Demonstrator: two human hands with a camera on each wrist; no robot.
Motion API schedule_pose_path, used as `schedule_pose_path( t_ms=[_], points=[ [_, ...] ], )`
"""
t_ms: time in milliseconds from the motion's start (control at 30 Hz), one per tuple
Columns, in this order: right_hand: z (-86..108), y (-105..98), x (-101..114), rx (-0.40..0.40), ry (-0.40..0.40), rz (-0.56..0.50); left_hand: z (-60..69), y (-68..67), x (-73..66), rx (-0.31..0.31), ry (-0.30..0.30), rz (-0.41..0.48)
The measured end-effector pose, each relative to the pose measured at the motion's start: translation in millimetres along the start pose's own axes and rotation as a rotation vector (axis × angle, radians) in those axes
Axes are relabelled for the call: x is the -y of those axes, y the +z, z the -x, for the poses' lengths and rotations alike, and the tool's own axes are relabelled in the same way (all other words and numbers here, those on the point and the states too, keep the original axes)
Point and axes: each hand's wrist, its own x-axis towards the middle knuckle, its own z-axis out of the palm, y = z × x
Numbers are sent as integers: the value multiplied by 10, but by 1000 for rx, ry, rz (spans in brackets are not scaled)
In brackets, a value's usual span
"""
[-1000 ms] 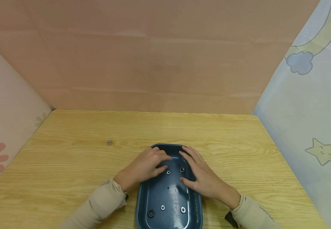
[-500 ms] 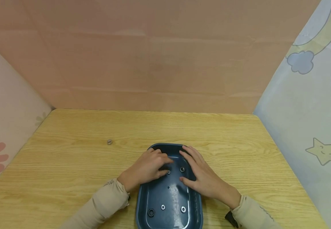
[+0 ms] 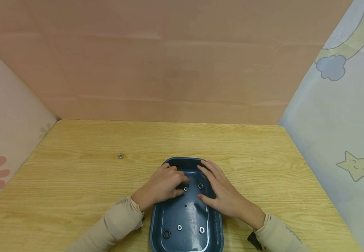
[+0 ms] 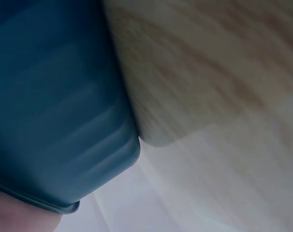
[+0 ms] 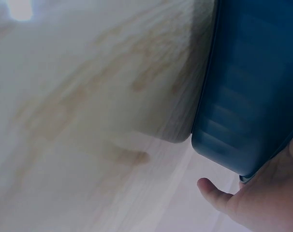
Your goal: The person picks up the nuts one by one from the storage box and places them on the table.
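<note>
A dark blue tray [image 3: 185, 217] stands on the wooden table, with several small metal nuts inside. My left hand [image 3: 164, 185] reaches over its far left rim, index finger and thumb apart near a small nut [image 3: 185, 189]. Whether the thumb touches that nut, I cannot tell. Across the far right rim lies my right hand [image 3: 224, 196], fingers spread and thumb pointing inward, beside a larger nut [image 3: 200, 186]. A dark nut [image 3: 166, 233], a small nut [image 3: 179, 227] and a shiny nut [image 3: 202, 230] lie in the near half. The wrist views mostly show the tray's outer wall [image 4: 64, 121].
A lone small metal nut [image 3: 120, 156] lies on the table [image 3: 84, 168] to the left, beyond the tray. A brown paper-like panel [image 3: 163, 70] rises behind the table. Patterned panels stand at the left [image 3: 8, 122] and right [image 3: 336, 115].
My left hand has shifted slightly right, and its thumb has come lower, closer to the small nut. The right hand and the tray stay almost where they were.
</note>
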Motion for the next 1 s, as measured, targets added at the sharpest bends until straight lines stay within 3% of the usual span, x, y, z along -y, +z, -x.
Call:
schedule_pose_path(
  t_ms=[333, 1000],
  points=[
    [-4, -10, 5, -10, -12, -2, -3, -2, -23, 24, 12, -84],
    [-4, -1, 12, -10, -6, 4, 4, 7, -27, 26, 22, -93]
  ],
)
